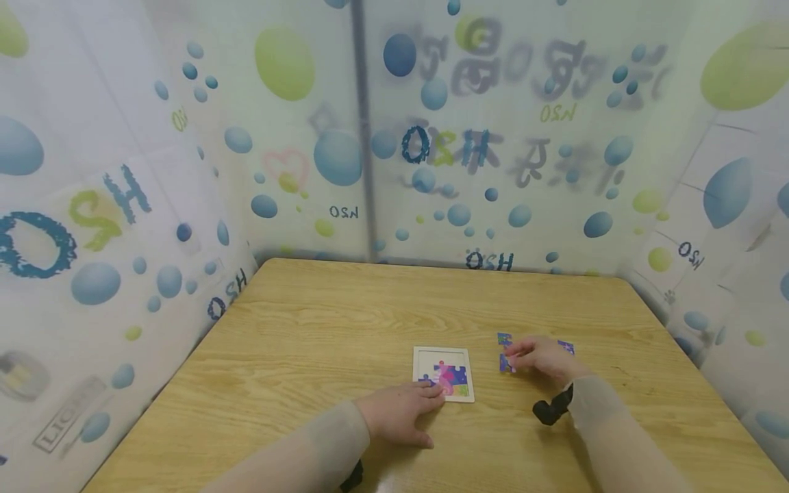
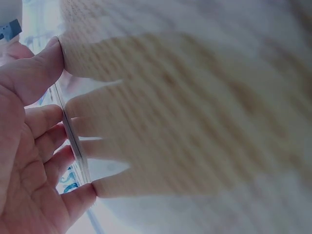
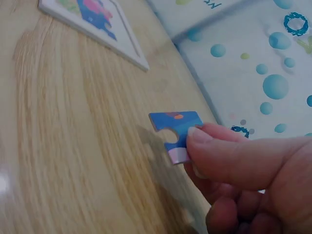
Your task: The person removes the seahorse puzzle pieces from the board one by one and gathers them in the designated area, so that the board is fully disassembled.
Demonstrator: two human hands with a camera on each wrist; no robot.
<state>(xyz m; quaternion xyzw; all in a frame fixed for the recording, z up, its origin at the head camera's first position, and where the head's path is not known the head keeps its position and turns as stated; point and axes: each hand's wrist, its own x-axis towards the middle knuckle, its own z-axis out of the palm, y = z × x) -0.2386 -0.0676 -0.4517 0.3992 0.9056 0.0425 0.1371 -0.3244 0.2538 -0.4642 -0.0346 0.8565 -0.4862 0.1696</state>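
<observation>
My right hand (image 1: 545,357) pinches a blue jigsaw piece (image 3: 180,123) between thumb and finger. In the right wrist view this piece has an orange mark, a pale corner and a rounded notch, and it is held tilted above the table. My left hand (image 1: 402,412) lies with extended fingers at the lower left of a white puzzle tray (image 1: 471,383), fingertips over its near edge. Inside the tray, joined pieces (image 1: 453,376) form part of a pink and blue picture. In the left wrist view the left fingertips (image 2: 80,197) touch the tabletop.
Beside the right hand lie loose jigsaw pieces, one (image 1: 504,338) behind the fingers and another (image 1: 567,348) partly hidden by the hand. The wooden table (image 1: 320,308) is enclosed by printed curtains (image 1: 308,171) at its back and sides.
</observation>
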